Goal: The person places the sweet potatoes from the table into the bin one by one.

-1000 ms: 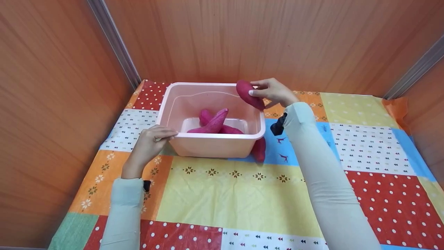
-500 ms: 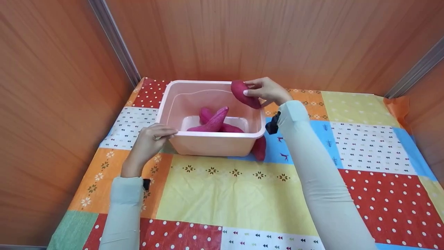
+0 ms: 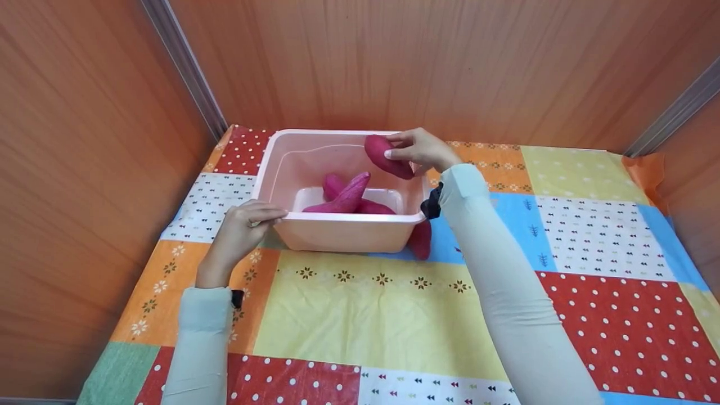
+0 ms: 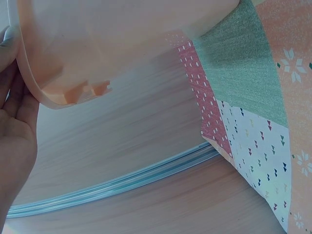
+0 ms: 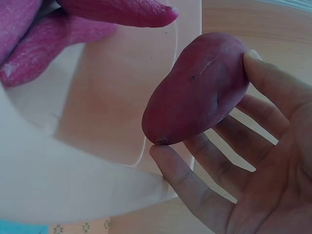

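A pink plastic tub [image 3: 349, 235] stands on the patchwork cloth. My left hand [image 3: 239, 230] grips its rim at the near left corner, thumb and fingers on either side of the edge in the left wrist view. Over the tub's right side, my right hand [image 3: 423, 149] holds a dark red sweet potato [image 3: 382, 156]. Its thumb and fingertips pinch the skin, as the right wrist view shows. Inside the tub, brighter sweet potatoes [image 3: 350, 196] lie crossed on the floor. Another sweet potato [image 3: 421, 242] sits outside, partly hidden behind the tub's near right corner.
Wood-grain panels [image 3: 365, 62] rise behind the tub and at both sides, joined by metal corner strips [image 3: 185, 67]. The patterned cloth [image 3: 371, 320] spreads in front and to the right, with a loose orange flap [image 3: 647, 179] at its far right.
My right hand has carried the sweet potato leftward, from above the tub's right rim to inside its outline. The left hand stays on the rim.
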Motion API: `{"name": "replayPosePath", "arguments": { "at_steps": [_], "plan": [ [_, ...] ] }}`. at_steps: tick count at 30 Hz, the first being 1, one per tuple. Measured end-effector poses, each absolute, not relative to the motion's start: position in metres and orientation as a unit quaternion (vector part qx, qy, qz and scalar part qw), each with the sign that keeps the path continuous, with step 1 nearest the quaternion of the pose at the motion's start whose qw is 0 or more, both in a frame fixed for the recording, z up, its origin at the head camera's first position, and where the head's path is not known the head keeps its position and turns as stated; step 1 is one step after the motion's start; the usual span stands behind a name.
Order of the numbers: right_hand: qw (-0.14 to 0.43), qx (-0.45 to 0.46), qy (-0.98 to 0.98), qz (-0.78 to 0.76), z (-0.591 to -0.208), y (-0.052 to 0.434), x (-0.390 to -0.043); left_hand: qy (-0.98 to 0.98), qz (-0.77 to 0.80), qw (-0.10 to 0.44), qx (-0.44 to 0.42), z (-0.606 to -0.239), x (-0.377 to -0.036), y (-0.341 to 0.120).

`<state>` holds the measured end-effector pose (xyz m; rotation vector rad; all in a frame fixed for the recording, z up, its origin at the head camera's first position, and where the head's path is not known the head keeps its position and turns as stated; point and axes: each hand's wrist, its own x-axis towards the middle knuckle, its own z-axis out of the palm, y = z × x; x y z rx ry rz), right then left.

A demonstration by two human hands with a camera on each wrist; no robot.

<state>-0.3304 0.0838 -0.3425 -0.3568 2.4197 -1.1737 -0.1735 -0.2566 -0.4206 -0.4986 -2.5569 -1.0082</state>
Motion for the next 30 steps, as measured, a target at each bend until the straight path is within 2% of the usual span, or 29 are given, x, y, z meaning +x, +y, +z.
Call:
{"name": "replayPosePath", "arguments": {
  "at_steps": [19, 30],
  "plan": [
    [0.241, -0.132, 0.870, -0.409, -0.3420, 0.0770, -0.3254, -0.901, -0.360, 0.170, -0.171, -0.4201, -0.1715, -0.2552],
    [0.225, -0.120, 0.875, -0.411, -0.3456, 0.0777, -0.3242, -0.899, -0.362, 0.174, -0.176, -0.4203, -0.1715, -0.2538]
  ]
}}
